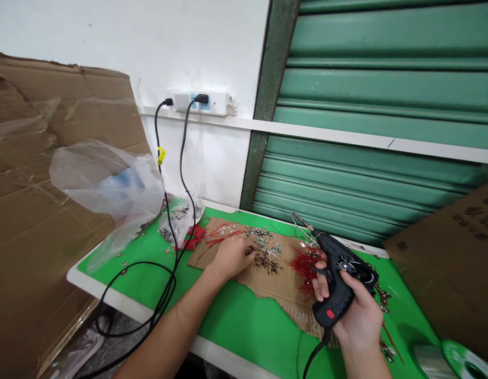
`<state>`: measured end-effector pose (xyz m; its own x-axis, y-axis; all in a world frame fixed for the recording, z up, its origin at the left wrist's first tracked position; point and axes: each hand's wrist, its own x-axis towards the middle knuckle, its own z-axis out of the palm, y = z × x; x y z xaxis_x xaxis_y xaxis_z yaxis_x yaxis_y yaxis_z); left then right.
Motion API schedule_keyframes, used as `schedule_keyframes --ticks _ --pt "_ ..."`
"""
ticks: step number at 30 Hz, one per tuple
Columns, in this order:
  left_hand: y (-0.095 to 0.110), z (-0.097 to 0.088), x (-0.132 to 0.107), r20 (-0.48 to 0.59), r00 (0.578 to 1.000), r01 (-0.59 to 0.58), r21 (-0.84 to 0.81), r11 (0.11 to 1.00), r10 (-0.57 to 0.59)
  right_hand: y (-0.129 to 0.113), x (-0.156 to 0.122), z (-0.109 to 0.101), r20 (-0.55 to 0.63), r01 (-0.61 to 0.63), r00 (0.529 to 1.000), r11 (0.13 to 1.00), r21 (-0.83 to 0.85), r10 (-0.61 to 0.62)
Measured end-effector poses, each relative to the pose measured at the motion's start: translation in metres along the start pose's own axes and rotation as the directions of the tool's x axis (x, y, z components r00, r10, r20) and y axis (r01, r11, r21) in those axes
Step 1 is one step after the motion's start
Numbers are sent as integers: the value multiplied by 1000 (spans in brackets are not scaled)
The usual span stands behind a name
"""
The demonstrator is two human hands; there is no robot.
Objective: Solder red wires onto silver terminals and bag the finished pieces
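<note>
My right hand [356, 310] grips a black hot glue gun [340, 271] by its handle, nozzle pointing up and left, held over a torn cardboard sheet [267, 284] on the green table [244, 321]. My left hand [231, 255] rests on the cardboard with its fingers curled into a pinch among small silver metal pieces [263, 239]; what it pinches is too small to name. A pile of red strands [305, 263] lies just left of the glue gun. More red strands [218, 234] lie by my left hand.
Two black cords [168, 231] run from a wall power strip [198, 101] down over the table's left edge. A clear plastic bag [109, 181] and large cardboard panels [34, 210] stand at left. A brown box [457, 258] and a green tape roll [462, 360] sit at right.
</note>
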<state>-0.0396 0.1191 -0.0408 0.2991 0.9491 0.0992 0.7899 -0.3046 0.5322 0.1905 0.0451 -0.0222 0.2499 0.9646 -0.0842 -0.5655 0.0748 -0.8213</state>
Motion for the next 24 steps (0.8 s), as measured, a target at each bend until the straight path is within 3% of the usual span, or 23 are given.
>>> schedule_keyframes --ticks 4,7,10,13,19,24 --pt "2 -2 1 26 998 48 9 999 -49 -4 -3 4 -7 -29 1000 999 -14 29" --pt "-3 -8 3 34 999 -17 -31 999 18 -9 -4 7 1 -65 998 998 -25 65" --pt "-12 -19 6 -86 996 -27 -30 999 25 -10 -4 8 5 -73 997 997 -26 73" --pt "-23 -29 8 -187 980 91 95 991 -72 -7 -3 8 3 -86 996 996 -26 86" --pt "-30 -30 5 -48 963 265 317 911 -264 4 -2 3 14 -99 995 995 -13 99" --pt "-25 -23 7 -89 964 266 283 922 -251 3 -3 8 29 -115 993 993 -42 116"
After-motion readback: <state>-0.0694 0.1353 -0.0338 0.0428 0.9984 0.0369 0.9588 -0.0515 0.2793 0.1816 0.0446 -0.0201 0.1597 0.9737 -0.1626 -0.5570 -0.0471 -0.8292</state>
